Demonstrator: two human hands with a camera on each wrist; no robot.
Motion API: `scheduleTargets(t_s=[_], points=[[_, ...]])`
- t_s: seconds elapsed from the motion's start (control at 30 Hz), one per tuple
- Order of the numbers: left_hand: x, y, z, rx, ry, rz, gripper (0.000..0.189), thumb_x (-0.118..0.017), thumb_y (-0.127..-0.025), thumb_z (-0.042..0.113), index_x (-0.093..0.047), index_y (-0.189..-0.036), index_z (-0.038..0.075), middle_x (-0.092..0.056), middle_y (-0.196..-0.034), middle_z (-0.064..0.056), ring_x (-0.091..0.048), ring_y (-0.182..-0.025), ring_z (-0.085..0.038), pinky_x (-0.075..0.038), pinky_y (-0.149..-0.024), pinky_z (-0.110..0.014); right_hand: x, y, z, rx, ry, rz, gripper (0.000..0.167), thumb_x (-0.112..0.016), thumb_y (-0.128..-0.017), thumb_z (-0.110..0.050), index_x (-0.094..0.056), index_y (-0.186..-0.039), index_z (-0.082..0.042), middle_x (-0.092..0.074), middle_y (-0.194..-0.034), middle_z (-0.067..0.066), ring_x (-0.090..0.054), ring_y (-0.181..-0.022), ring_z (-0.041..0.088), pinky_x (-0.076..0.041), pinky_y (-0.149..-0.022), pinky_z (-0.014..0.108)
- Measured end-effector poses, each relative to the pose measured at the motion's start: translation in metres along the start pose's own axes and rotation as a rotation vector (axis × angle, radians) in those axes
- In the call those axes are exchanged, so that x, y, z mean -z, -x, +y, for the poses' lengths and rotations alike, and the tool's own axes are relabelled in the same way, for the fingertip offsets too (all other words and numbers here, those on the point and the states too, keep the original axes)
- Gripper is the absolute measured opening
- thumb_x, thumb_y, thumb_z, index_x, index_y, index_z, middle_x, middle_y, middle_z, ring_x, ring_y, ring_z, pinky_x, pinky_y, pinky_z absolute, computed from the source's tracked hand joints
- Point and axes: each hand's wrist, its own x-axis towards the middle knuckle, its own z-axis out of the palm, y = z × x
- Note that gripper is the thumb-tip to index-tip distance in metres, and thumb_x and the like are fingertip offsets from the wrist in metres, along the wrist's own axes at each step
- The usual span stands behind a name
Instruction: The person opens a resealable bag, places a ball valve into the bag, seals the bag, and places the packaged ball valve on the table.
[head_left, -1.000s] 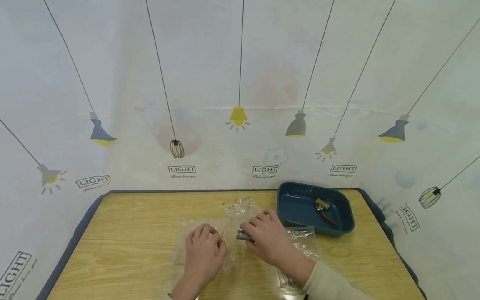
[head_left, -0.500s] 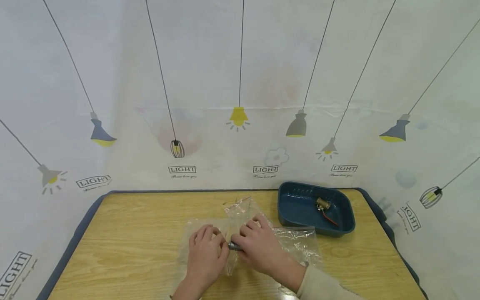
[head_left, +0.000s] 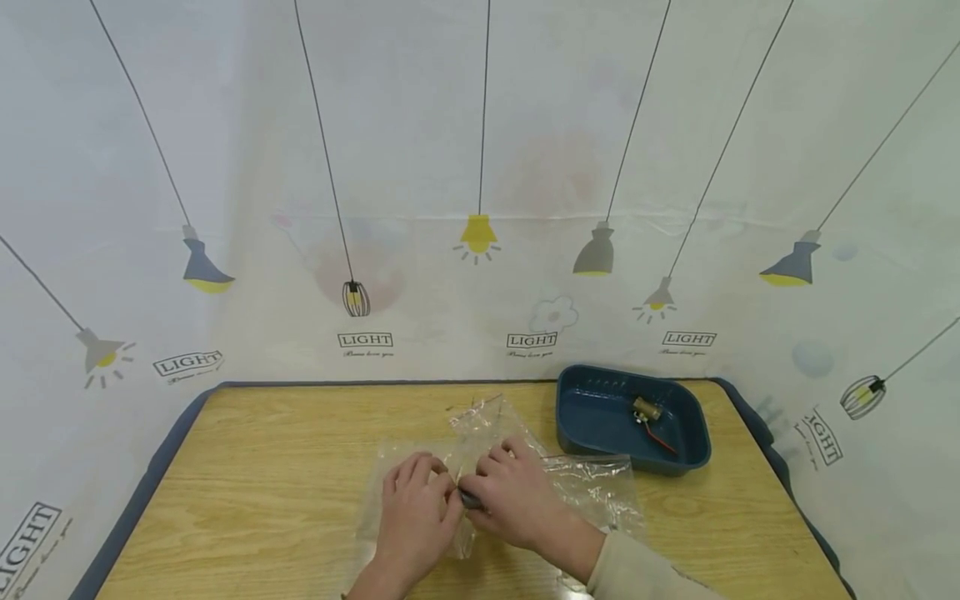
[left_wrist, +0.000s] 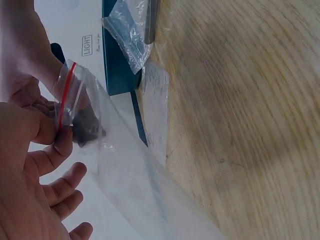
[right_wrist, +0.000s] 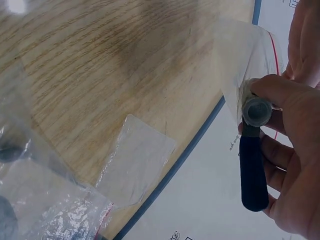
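Two bare hands are close together, off to the left of the blue tray (head_left: 600,421) and nearer the person. The right hand (head_left: 517,496) is the one closer to the tray, with its fingers curled in a grip. The left hand (head_left: 420,508) is farther from the tray. Its thumb and first finger pinch tight, and its other three fingers are bent and spread apart. The right arm's pale sleeve (head_left: 637,567) is on the tray's near side.

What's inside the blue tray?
In the blue tray lies a brass-coloured fitting, right of the middle, its red handle slanting toward the near right corner. The fitting's underside can't be seen, nor the patch of floor it covers.
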Motion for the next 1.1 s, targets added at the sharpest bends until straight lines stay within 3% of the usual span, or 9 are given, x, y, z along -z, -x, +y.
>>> scheduleTargets(t_s=[0.13,0.43,0.63,0.8,1.1], points=[[0.0,0.001,0.0,-0.012,0.015,0.025,0.021,-0.06,-0.091,0.024,-0.061,-0.07,0.022,-0.057,-0.104,0.002,-0.048,-0.119,-0.024,-0.035,-0.103,-0.054,-0.001,-0.002,-0.002,-0.006,-0.06,-0.025,0.021,-0.07,-0.081,-0.049,-0.071,-0.091,-0.03,-0.065,-0.077,-0.011,-0.061,-0.077,0.012,-0.041,-0.085,0.037],[-0.001,0.002,-0.002,0.002,0.056,0.029,0.022,-0.06,-0.09,0.022,-0.06,-0.068,0.023,-0.057,-0.103,0.002,-0.049,-0.117,-0.024,-0.036,-0.102,-0.053,0.001,-0.007,-0.003,-0.122,-0.206,-0.109,0.022,-0.072,-0.079,-0.049,-0.071,-0.092,-0.031,-0.064,-0.075,-0.013,-0.058,-0.072,0.008,-0.043,-0.081,0.038],[-0.002,0.003,-0.001,-0.005,0.062,0.054,0.021,-0.062,-0.088,0.021,-0.061,-0.068,0.023,-0.057,-0.101,0.002,-0.049,-0.115,-0.023,-0.036,-0.1,-0.053,-0.003,-0.009,-0.006,-0.137,-0.342,-0.262,0.015,-0.073,-0.079,-0.039,-0.071,-0.086,-0.026,-0.058,-0.071,-0.013,-0.05,-0.069,0.005,-0.043,-0.06,0.022],[-0.001,0.003,0.001,-0.013,0.071,0.079,0.021,-0.062,-0.086,0.02,-0.06,-0.065,0.022,-0.058,-0.1,0.002,-0.05,-0.113,-0.023,-0.037,-0.098,-0.053,-0.007,-0.01,-0.01,-0.159,-0.324,-0.298,0.011,-0.075,-0.075,-0.033,-0.067,-0.079,-0.026,-0.055,-0.069,-0.012,-0.052,-0.069,0.008,-0.04,-0.051,0.023],[-0.003,0.003,0.0,0.004,0.092,0.064,0.023,-0.063,-0.087,0.02,-0.059,-0.064,0.023,-0.058,-0.101,0.002,-0.05,-0.113,-0.023,-0.038,-0.098,-0.054,-0.012,-0.01,-0.012,-0.176,-0.348,-0.287,0.012,-0.076,-0.074,-0.03,-0.066,-0.078,-0.024,-0.051,-0.068,-0.012,-0.05,-0.066,0.005,-0.039,-0.051,0.022]])
